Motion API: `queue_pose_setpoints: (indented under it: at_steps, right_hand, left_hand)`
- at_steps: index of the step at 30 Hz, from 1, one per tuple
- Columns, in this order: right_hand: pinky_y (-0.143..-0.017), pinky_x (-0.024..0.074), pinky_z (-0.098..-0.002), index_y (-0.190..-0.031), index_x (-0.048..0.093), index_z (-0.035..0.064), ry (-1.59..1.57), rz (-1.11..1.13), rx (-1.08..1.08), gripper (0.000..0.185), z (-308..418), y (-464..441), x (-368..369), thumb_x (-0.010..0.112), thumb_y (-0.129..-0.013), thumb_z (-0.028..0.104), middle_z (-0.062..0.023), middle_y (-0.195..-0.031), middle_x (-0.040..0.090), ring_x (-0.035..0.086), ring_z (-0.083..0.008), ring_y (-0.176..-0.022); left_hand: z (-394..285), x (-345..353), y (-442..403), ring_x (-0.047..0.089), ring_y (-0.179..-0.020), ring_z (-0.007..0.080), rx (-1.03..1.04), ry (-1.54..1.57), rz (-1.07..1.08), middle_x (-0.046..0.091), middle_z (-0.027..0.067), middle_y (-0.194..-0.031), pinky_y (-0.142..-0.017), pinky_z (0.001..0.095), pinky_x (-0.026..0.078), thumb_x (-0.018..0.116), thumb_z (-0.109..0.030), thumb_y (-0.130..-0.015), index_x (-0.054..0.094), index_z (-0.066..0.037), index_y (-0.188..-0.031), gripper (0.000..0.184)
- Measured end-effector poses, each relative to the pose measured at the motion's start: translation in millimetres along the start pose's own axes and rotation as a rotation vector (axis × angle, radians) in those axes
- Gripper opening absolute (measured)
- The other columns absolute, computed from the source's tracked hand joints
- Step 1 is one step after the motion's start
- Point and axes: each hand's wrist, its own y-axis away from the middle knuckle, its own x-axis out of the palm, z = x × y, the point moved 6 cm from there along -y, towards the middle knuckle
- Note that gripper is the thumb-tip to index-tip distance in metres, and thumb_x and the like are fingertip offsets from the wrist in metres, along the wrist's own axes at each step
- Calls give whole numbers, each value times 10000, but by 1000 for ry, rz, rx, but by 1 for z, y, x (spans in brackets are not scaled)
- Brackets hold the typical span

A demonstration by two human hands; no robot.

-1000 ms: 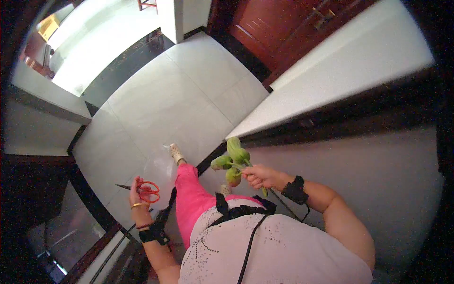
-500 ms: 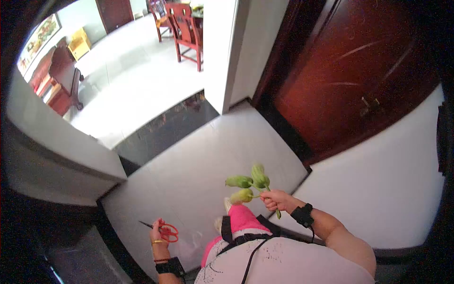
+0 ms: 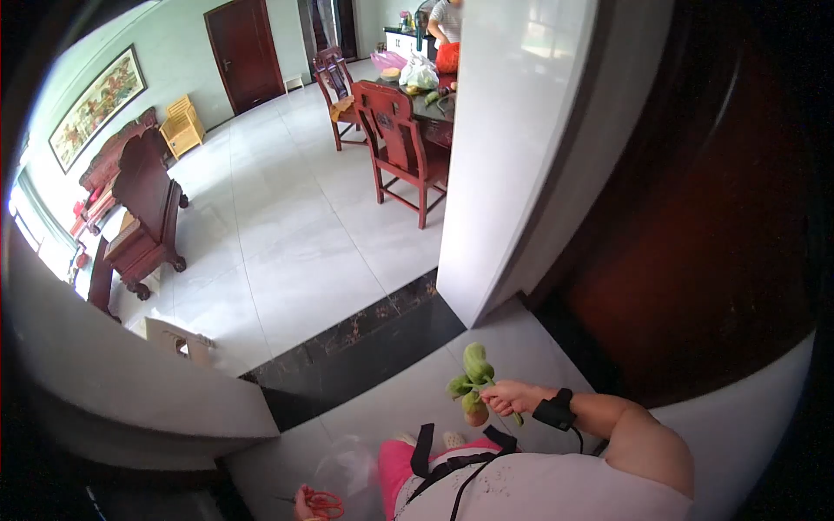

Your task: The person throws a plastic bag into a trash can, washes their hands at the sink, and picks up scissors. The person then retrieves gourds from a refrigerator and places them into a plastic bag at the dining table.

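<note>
My right hand (image 3: 506, 397), at the lower middle, is closed around the stems of a bunch of lotus buds (image 3: 476, 365). The green heads point away from me, and one has a pinkish tip. Low at the left, my left hand (image 3: 304, 504) grips scissors (image 3: 325, 504) with red handles; their dark blades point left. A see-through plastic bag (image 3: 346, 467) shows near the left hand; whether it hangs or lies on the floor I cannot tell.
A black stone threshold (image 3: 365, 360) crosses the doorway ahead, between a white wall end (image 3: 495, 174) and a left wall. Beyond stand red wooden chairs (image 3: 395, 139), a table with bags and produce, and a carved sofa (image 3: 143, 226). A person (image 3: 445, 26) stands behind the table.
My view has moved forward and tilted up, so the threshold is closer and more of the room shows. Both hands keep their holds; the left hand sits lower in view.
</note>
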Motion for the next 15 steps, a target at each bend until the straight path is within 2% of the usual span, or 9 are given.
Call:
queue_pose_setpoints:
  at_steps: [2,3,5,6,7,10,11,14,15]
  right_hand:
    - [-322,164,-192,-688,396,86,-26,-4,-1,217,-28,168,-203,397,-869,206,73,-451,242,212,-29,-344]
    - [-329,170,-190,-694,406,83,-27,-21,28,210,-34,203,-270,400,-865,203,74,-453,246,217,-29,-346]
    - [-331,167,-190,-691,410,86,-32,-8,-35,207,-27,227,-358,403,-863,201,75,-453,246,217,-29,-346]
    - [-334,164,-190,-688,414,88,-24,1,-89,205,-20,235,-390,407,-861,199,76,-453,245,217,-29,-346]
    - [-338,159,-189,-688,419,87,-36,-37,-39,199,-3,235,-399,418,-854,195,78,-458,241,215,-30,-348]
    - [-340,155,-190,-686,412,79,-122,-78,-63,202,45,228,-443,427,-853,192,79,-463,238,218,-29,-354]
    - [-344,155,-191,-683,407,79,-129,-76,1,214,62,230,-457,436,-855,203,78,-468,237,220,-27,-363]
    - [-351,150,-192,-677,402,84,-169,-21,-77,223,101,237,-520,447,-852,215,79,-466,232,220,-25,-369]
    - [-361,148,-202,-675,411,91,-150,-21,-89,209,115,234,-533,441,-842,212,80,-469,246,222,-36,-376]
  left_hand:
    - [221,97,65,468,-458,138,18,-65,22,467,-10,-517,-344,252,316,562,-268,-753,500,-148,-645,174]
    - [281,138,80,469,-459,140,39,-90,-5,468,-9,-518,-344,254,319,562,-269,-754,499,-146,-643,177]
    - [351,196,77,472,-460,143,6,-120,-34,470,-5,-521,-345,259,324,562,-271,-755,497,-143,-640,184]
    - [370,222,65,474,-461,145,-5,-137,-40,471,-3,-522,-346,262,327,562,-272,-755,496,-141,-639,187]
    - [367,246,51,475,-462,147,-15,-156,-39,472,-2,-524,-346,264,329,562,-272,-756,495,-139,-637,190]
    - [358,322,4,480,-464,152,-35,-200,-22,475,4,-528,-347,272,337,561,-275,-757,493,-134,-633,200]
    - [358,352,-12,481,-465,154,-36,-218,-15,476,6,-529,-348,274,340,561,-276,-758,492,-132,-631,204]
    - [378,452,-54,476,-464,145,117,-316,-56,486,7,-544,-373,289,374,556,-274,-767,487,-124,-620,221]
    - [379,491,-58,481,-465,139,98,-276,-24,491,7,-540,-402,292,407,554,-270,-773,489,-124,-627,216]
